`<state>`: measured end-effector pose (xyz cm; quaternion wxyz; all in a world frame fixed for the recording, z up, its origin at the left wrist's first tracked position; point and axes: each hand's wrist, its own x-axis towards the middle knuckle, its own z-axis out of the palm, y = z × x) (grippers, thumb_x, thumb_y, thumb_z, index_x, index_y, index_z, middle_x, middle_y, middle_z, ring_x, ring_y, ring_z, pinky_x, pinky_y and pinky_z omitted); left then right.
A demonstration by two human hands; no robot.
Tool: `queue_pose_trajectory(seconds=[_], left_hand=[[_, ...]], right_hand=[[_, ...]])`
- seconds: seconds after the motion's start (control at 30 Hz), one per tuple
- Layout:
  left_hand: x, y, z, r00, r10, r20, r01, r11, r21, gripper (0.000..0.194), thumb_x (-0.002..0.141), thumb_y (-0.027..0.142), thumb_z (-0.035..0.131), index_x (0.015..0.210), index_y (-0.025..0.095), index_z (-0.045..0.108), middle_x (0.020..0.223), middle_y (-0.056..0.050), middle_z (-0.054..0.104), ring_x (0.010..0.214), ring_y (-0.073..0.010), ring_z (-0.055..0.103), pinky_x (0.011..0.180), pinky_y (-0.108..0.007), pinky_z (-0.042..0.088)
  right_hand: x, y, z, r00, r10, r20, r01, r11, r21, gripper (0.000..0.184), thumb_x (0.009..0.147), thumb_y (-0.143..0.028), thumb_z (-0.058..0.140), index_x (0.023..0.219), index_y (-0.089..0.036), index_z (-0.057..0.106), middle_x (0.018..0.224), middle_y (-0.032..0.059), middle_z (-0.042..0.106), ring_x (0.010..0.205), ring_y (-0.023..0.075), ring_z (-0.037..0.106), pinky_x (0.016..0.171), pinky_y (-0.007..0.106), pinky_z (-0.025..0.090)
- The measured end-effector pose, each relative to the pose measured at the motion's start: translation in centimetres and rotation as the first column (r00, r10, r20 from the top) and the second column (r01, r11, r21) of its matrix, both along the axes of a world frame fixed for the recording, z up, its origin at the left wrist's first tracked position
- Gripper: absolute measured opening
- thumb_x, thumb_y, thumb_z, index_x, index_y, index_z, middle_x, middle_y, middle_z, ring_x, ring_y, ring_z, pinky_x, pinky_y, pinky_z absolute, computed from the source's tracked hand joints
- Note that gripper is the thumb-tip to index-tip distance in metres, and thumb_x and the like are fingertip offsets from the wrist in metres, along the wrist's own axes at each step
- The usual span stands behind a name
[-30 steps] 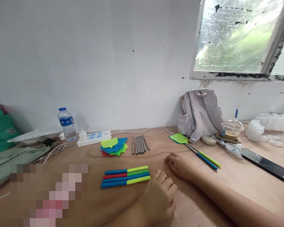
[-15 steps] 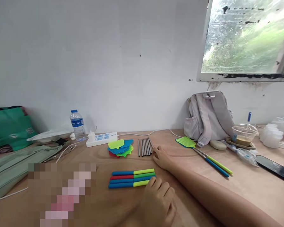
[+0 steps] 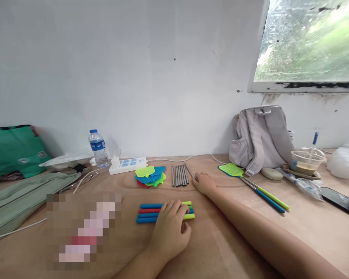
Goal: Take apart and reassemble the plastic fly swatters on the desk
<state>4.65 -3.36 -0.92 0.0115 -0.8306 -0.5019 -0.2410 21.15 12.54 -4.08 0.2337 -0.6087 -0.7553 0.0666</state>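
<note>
My left hand (image 3: 172, 226) lies over a row of coloured handles, thumb apart from the fingers, its fingertips bent over them. Blue handle parts (image 3: 147, 220) and a red one (image 3: 147, 211) stick out on its left, yellow-green ends (image 3: 189, 216) on its right. My right hand (image 3: 204, 183) pinches the near end of a thin metal tube (image 3: 189, 170), which slants away from several other metal tubes (image 3: 180, 176) lying side by side. Left of those tubes is a pile of fly swatter heads (image 3: 150, 176) in blue, green, yellow-green and red.
Two fly swatters (image 3: 257, 188) lie to the right, before a grey backpack (image 3: 258, 139). Farther right are a plastic cup (image 3: 306, 161) and a phone (image 3: 341, 202). A power strip (image 3: 129, 164) and water bottle (image 3: 98, 149) stand back left. A blurred patch covers the front left.
My left hand has moved forward and left onto the handles. The tube at my right fingers has come away to the right from the others. The view has shifted slightly.
</note>
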Motion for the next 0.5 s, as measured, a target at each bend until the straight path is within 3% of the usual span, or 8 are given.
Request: queue_pose_trajectory(seconds=[0.13, 0.27, 0.43, 0.5], left_hand=[[0.2, -0.3, -0.3, 0.998, -0.064, 0.006, 0.064, 0.998, -0.025, 0.023, 0.066, 0.011, 0.046, 0.086, 0.021, 0.052, 0.087, -0.002, 0.056, 0.085, -0.0189, 0.047, 0.081, -0.036, 0.036], [0.0, -0.3, -0.4, 0.997, -0.071, -0.003, 0.071, 0.997, -0.024, 0.021, 0.067, 0.011, 0.046, 0.085, 0.021, 0.053, 0.086, -0.002, 0.055, 0.085, -0.0186, 0.048, 0.082, -0.036, 0.037], [-0.3, -0.3, -0.3, 0.998, -0.058, -0.008, 0.058, 0.997, -0.050, 0.021, 0.068, 0.012, 0.047, 0.086, 0.021, 0.054, 0.088, -0.003, 0.055, 0.084, -0.0188, 0.049, 0.079, -0.035, 0.039], [-0.4, -0.2, -0.4, 0.998, -0.058, -0.006, 0.058, 0.997, -0.054, 0.021, 0.068, 0.012, 0.047, 0.086, 0.021, 0.054, 0.088, -0.003, 0.055, 0.085, -0.0196, 0.049, 0.078, -0.035, 0.039]], right_hand=[[0.8, 0.0, -0.2, 0.994, -0.021, -0.110, 0.019, 1.000, -0.018, 0.020, 0.076, -0.030, 0.045, 0.064, -0.016, 0.054, 0.083, 0.0127, 0.060, 0.087, 0.0241, 0.052, 0.075, 0.033, 0.034], [2.0, -0.2, -0.4, 0.947, -0.037, -0.318, 0.028, 0.999, -0.033, 0.034, 0.081, -0.034, 0.031, 0.054, -0.019, 0.047, 0.060, 0.0050, 0.054, 0.068, 0.0190, 0.053, 0.064, 0.029, 0.037], [3.4, -1.8, -0.4, 0.806, -0.028, -0.592, 0.023, 1.000, -0.016, 0.050, 0.083, -0.046, 0.010, 0.069, -0.018, 0.049, 0.059, 0.0016, 0.046, 0.055, 0.0152, 0.049, 0.053, 0.027, 0.039], [3.6, -3.1, -0.5, 0.661, 0.013, -0.751, -0.043, 0.999, -0.020, 0.046, 0.081, -0.053, 0.022, 0.074, -0.018, 0.051, 0.059, 0.0000, 0.044, 0.051, 0.0130, 0.045, 0.049, 0.026, 0.038]])
